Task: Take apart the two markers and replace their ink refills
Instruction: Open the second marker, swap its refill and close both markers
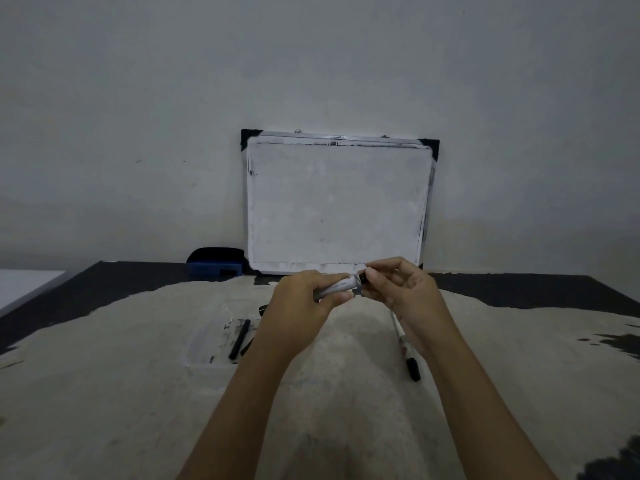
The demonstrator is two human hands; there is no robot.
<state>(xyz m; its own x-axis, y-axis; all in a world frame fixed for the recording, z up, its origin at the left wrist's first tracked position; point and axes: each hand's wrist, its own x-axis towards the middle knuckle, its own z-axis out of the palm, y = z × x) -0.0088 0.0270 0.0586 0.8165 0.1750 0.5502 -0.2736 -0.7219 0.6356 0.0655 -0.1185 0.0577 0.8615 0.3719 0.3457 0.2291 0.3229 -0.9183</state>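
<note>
I see the worn table [145, 410], its pale scuffed surface showing dark patches at the edges, and I take the small white whiteboard [337, 206] with black corner caps as my landmark; it leans upright against the plain grey wall at the table's far edge.

Nearest me, well in front of the whiteboard and a little right of its centre, a second slim white marker with a black cap [407, 348] lies flat on the table, partly under my right forearm. In front of the whiteboard's left side sits a shallow clear plastic tray [204, 344], ink-smudged, with a thin black cylindrical refill stick [239, 338] lying in it.

Just below the whiteboard's bottom edge, my left hand [304, 303] is wrapped around the barrel of a white cylindrical marker with a black end piece [341, 285], held nearly level. My right hand [398, 289] pinches that black end with its fingertips [370, 271].

Beside the whiteboard's lower left corner rests a blue, black-topped block eraser [215, 262].
</note>
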